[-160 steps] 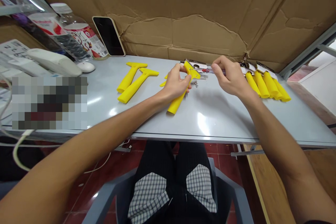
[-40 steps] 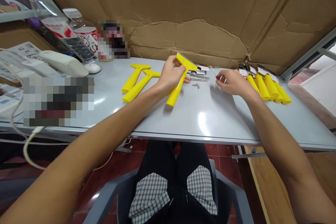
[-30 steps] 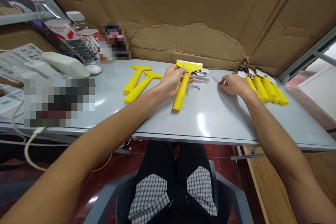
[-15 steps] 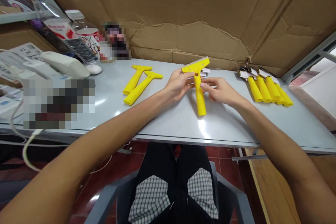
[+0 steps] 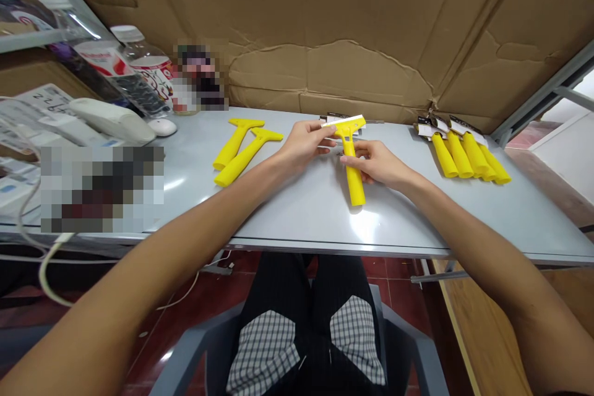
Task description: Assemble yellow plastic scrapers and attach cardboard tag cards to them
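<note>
Grey glossy desktop [image 5: 297, 223] under a yellow plastic T-shaped scraper [image 5: 354, 182]: left hand [image 5: 304, 143] pinches its head, right hand [image 5: 371, 164] presses fingers on the handle; a slipping pinch could let the thin pale edge [image 5: 343, 121] nick fingers.

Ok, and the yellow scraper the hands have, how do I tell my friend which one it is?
Find the grey table in front of the big cardboard sheet. Near its middle, the left hand pinches the wide head of a yellow scraper, and the right hand touches its handle. It's the only one held: two scrapers lie to its left, and a tagged row to its right.
</note>
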The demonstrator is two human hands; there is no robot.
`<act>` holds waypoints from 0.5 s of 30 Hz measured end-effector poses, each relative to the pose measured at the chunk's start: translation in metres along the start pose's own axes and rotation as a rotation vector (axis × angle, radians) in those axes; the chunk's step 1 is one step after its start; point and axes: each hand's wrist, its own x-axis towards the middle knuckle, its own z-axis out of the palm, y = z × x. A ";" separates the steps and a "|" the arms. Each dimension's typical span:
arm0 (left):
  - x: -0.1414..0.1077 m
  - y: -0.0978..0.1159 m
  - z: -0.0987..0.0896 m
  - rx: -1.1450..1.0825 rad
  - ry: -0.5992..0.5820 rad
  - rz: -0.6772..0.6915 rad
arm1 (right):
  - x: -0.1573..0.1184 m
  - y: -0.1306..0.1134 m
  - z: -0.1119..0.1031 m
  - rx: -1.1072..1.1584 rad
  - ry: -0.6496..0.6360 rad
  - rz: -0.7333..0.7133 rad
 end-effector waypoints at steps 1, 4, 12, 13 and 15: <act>0.000 0.000 0.000 0.014 -0.005 0.004 | 0.000 0.000 -0.001 -0.002 0.011 0.001; 0.001 0.000 -0.001 0.043 -0.022 0.008 | 0.002 -0.001 -0.004 -0.005 0.041 0.009; 0.011 0.005 -0.012 0.110 0.107 0.053 | 0.007 0.001 -0.012 0.025 0.099 0.040; 0.014 0.004 -0.016 0.178 0.140 0.086 | 0.008 0.002 -0.013 0.042 0.099 0.048; 0.025 0.002 -0.025 0.399 0.216 0.198 | 0.009 0.003 -0.015 0.093 0.092 0.058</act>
